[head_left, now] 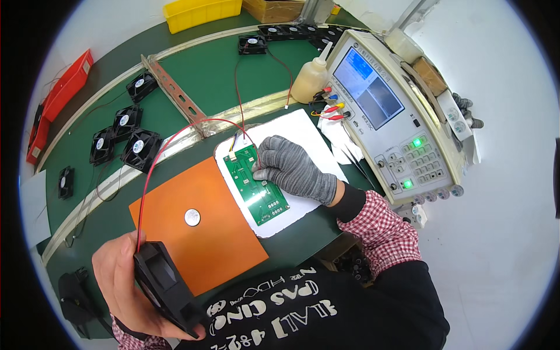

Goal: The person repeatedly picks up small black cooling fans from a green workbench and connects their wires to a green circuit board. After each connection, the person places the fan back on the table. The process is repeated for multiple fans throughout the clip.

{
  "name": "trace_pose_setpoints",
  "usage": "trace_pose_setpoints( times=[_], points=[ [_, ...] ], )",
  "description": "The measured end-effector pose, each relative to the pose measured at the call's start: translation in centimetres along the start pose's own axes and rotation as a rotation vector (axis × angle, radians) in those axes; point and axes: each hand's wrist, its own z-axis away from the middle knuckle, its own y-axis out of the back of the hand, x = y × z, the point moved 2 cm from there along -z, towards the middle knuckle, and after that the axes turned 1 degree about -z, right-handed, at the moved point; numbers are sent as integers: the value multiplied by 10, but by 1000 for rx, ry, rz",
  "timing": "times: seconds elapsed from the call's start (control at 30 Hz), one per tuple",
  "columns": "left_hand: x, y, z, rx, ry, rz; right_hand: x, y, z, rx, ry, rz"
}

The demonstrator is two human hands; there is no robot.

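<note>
My bare left hand (121,286) grips a black cooling fan (163,286) by its frame, tilted on edge above the near side of the table. A red wire (169,143) arcs up from the fan and runs across to my right hand. In a grey knit glove, my right hand (286,166) rests over the right edge of a green circuit board (256,198), its fingers bent and pressed together; what lies between the fingertips is hidden. The board lies on a white foam sheet (309,137). A white connector with thin wires (233,153) sits at the board's far end.
Left of the board lies an orange sheet (227,251) with a round silver disc (192,217). Several black fans (140,146) stand on the green table beyond. A tester with a screen (379,99), a squeeze bottle (309,81) and tweezers (360,166) are at right.
</note>
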Motion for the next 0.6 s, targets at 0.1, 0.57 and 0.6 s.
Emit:
trace_pose_setpoints(
  times=[0.1, 0.57, 0.6],
  points=[
    [-23, -2, 8, -381, 700, 972, 2, 0, 1, 10, 35, 4],
    [-54, -57, -64, 35, -607, -252, -3, -7, -1, 67, 86, -141],
    [-69, -71, -84, 118, -558, -305, -1, -7, 1, 116, 103, -220]
  ],
)
